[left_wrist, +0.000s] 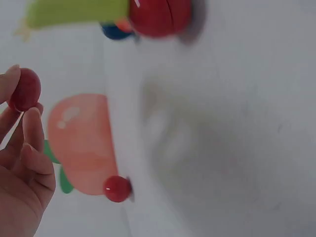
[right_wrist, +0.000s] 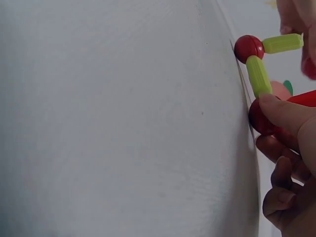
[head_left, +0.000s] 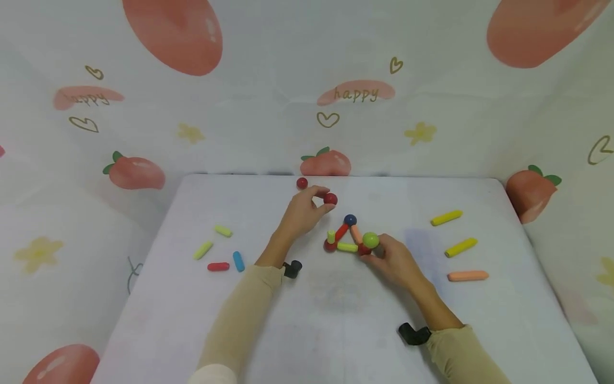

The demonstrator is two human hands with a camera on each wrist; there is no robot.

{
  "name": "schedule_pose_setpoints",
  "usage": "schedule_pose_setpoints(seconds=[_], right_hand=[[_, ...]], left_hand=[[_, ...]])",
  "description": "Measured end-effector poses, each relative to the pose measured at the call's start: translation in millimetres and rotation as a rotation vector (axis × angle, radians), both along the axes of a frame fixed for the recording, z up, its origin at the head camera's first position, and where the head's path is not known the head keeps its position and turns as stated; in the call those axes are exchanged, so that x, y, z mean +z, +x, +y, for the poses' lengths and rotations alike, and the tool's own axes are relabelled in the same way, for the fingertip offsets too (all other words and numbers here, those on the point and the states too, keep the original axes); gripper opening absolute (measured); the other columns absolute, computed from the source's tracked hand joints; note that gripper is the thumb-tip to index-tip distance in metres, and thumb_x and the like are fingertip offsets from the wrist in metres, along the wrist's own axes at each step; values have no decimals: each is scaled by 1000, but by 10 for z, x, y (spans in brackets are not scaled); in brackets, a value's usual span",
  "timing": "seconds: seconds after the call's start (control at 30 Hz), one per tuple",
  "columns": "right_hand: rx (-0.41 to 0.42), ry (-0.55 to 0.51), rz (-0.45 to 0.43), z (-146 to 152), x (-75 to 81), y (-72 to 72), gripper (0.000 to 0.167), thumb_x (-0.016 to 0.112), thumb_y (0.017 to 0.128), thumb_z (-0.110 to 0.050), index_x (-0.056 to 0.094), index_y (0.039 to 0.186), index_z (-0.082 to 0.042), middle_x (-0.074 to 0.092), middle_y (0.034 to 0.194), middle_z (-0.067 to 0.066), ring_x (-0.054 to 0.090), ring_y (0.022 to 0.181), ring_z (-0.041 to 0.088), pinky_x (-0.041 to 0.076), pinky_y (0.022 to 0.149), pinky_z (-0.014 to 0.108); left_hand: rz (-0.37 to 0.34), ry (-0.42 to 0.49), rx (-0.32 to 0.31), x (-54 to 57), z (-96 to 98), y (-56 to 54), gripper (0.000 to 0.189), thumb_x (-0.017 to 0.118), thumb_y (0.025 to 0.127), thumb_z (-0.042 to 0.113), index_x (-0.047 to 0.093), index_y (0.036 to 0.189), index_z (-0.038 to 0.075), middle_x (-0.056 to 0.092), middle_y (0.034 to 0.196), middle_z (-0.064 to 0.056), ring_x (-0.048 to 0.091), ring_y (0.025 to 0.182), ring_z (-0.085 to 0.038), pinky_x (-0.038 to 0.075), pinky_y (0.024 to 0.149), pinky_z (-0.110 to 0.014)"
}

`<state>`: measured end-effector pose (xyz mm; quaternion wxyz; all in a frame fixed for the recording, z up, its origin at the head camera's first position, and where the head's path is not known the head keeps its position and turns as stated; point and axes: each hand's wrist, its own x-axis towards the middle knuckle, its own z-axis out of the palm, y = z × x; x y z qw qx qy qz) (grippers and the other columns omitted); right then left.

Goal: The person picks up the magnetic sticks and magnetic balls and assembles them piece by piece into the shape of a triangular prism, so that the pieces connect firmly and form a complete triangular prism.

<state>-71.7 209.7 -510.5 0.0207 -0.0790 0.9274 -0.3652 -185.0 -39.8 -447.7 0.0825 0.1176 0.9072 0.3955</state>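
Note:
My left hand (head_left: 303,212) pinches a red ball (head_left: 330,199) between thumb and fingers, raised off the table in the left wrist view. Below and to its right lies a triangle of balls and sticks: a blue ball (head_left: 350,220) at the back, a red stick (head_left: 341,232), a peach stick (head_left: 356,233) and a light green stick (head_left: 347,247). At its left corner a red ball (head_left: 330,246) carries an upright green stick (head_left: 331,236). My right hand (head_left: 395,258) grips the right corner's red ball (right_wrist: 261,118), above which sits a green ball (head_left: 371,240).
Another red ball (head_left: 302,183) lies by the table's back edge. On the left are two green sticks (head_left: 203,250), a red stick (head_left: 218,266) and a blue stick (head_left: 238,261). Two yellow sticks (head_left: 461,247) and a longer peach stick (head_left: 468,276) lie on the right.

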Motion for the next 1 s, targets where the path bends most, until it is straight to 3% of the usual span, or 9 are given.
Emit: schedule_pose_setpoints(seconds=[0.1,0.2,0.37,0.6,1.0], right_hand=[[-1,-3,-14,-4,8,-18,31,84,85,-27,67,108,-14,62,86,1,50,74,16,41,63,26],[-2,-3,-11,0,5,-30,31,84,85,-26,67,108,-13,63,87,1,50,75,16,41,63,26],[-12,9,-4,-1,3,-58,31,84,84,-27,66,106,-13,64,87,2,49,74,17,40,63,26],[-18,13,0,-14,4,-77,31,86,83,-23,66,104,-11,64,87,3,47,74,17,38,63,27],[-9,35,3,-60,53,-102,31,84,84,-24,65,102,-9,68,91,6,47,73,17,38,63,27]], left_hand=[[-10,83,1,45,-38,228,49,74,94,37,60,140,27,66,125,9,57,84,-18,51,67,-29],[-1,141,9,1,-72,398,46,75,93,35,62,138,29,65,123,10,57,85,-17,50,65,-27],[25,208,17,-127,-83,566,46,76,92,31,63,136,31,65,124,9,57,83,-16,49,62,-24],[82,240,-2,-172,-92,630,45,77,92,27,64,135,26,66,125,6,55,79,-14,47,60,-21],[39,226,-17,-184,-152,681,44,79,90,25,65,131,27,66,126,5,56,79,-15,47,62,-21]])
